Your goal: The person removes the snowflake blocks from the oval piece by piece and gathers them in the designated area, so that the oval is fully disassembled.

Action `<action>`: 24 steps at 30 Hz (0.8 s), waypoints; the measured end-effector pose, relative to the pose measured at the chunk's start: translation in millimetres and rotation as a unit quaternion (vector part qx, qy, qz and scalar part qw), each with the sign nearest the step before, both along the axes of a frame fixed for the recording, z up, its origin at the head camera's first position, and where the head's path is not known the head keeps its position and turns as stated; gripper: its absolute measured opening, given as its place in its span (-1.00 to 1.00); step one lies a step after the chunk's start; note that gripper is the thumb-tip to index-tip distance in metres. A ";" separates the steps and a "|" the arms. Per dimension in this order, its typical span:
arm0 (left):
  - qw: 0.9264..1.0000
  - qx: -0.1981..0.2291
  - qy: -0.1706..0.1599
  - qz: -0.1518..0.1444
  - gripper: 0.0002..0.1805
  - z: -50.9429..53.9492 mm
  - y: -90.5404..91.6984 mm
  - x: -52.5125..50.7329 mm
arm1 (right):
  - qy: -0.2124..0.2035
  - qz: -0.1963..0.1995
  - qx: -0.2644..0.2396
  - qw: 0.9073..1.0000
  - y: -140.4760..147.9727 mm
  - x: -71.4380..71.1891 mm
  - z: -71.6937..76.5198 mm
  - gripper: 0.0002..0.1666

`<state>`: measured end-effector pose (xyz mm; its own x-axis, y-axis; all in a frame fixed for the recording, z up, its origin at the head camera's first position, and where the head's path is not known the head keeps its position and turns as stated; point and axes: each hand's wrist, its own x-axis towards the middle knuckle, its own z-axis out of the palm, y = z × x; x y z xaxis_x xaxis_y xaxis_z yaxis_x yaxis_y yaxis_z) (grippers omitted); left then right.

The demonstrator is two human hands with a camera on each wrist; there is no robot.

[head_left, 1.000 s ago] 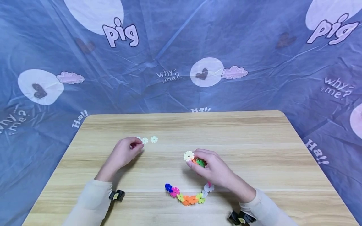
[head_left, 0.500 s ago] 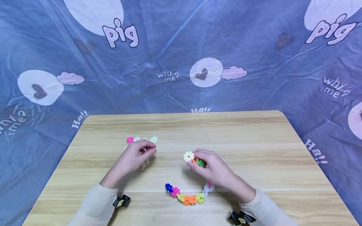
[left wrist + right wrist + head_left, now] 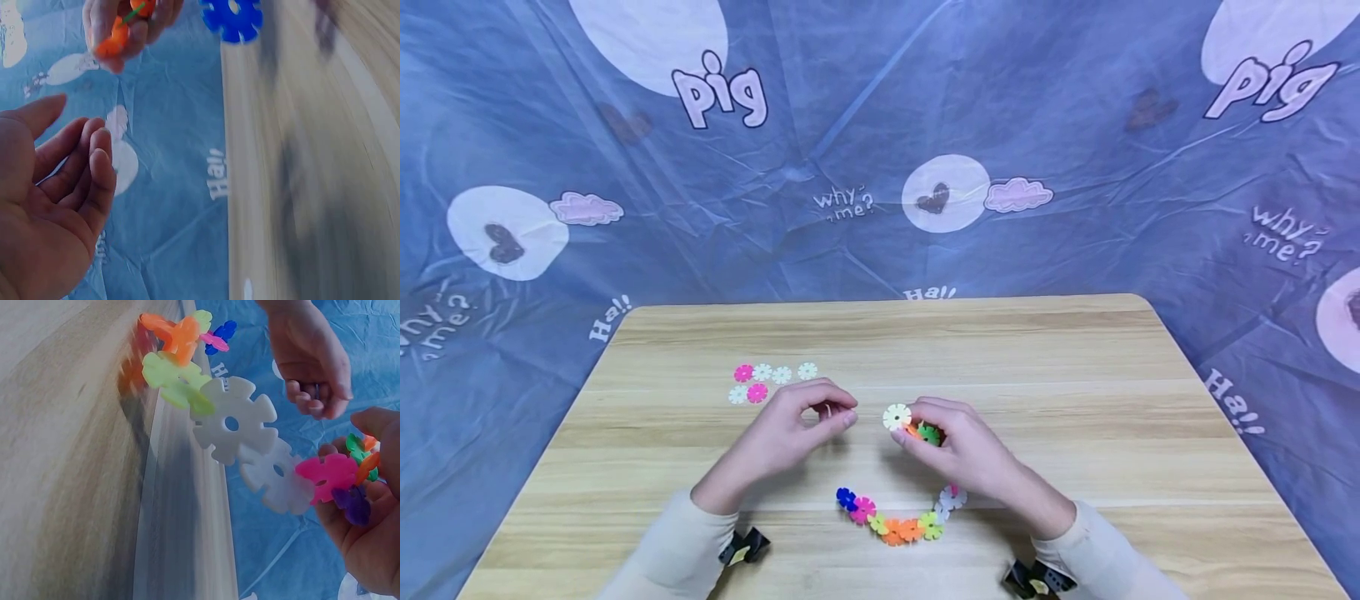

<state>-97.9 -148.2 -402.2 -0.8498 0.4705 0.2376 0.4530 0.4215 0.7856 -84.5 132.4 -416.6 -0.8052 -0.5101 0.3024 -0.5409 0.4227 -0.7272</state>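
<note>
Snowflake-shaped plastic discs are interlocked into a chain point(image 3: 912, 530) that curves over the table below my right hand point(image 3: 955, 437). That hand grips the chain's upper end, where a cream disc point(image 3: 897, 417), an orange one and a green one show. In the right wrist view, white discs point(image 3: 232, 422), a pink disc point(image 3: 325, 478) and a purple disc point(image 3: 353, 505) lead into its fingers. My left hand point(image 3: 808, 425) hovers just left of it, fingers curled and thumb forward. A thin pale sliver shows inside those fingers; whether it is a held disc is unclear.
Loose white discs point(image 3: 782, 375) and pink discs point(image 3: 757, 392) lie flat on the wooden table point(image 3: 1037, 358) at the far left. A blue printed cloth point(image 3: 850, 125) hangs behind and beside the table. Each wrist wears a black camera mount point(image 3: 745, 547).
My left hand has moved right, away from the loose discs and close to my right hand, uncovering the white and pink discs. My right hand and the chain have hardly moved.
</note>
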 end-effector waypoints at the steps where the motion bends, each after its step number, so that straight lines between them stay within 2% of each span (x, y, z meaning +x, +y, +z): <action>1: 1.000 0.008 -0.001 -0.006 -0.83 1.0 2.4 0.7 | 0.001 0.000 0.001 1.000 -0.1 0.2 0.0 -0.93; 7: 0.999 0.040 0.002 -0.028 -0.83 4.3 14.4 4.0 | 0.010 0.008 -0.003 1.000 -1.1 0.5 -0.1 -0.91; 12: 0.997 0.054 0.021 -0.046 -0.84 3.8 23.8 4.6 | 0.016 0.015 -0.009 1.000 -1.3 0.2 -0.6 -0.88; 16: 0.997 0.056 0.035 -0.047 -0.88 3.8 29.7 5.1 | 0.024 0.017 -0.008 1.000 -1.6 0.2 -0.1 -0.85; 24: 0.999 0.033 0.004 -0.036 -0.93 5.3 37.3 5.4 | 0.039 0.017 -0.004 0.999 -2.5 0.5 1.6 -0.82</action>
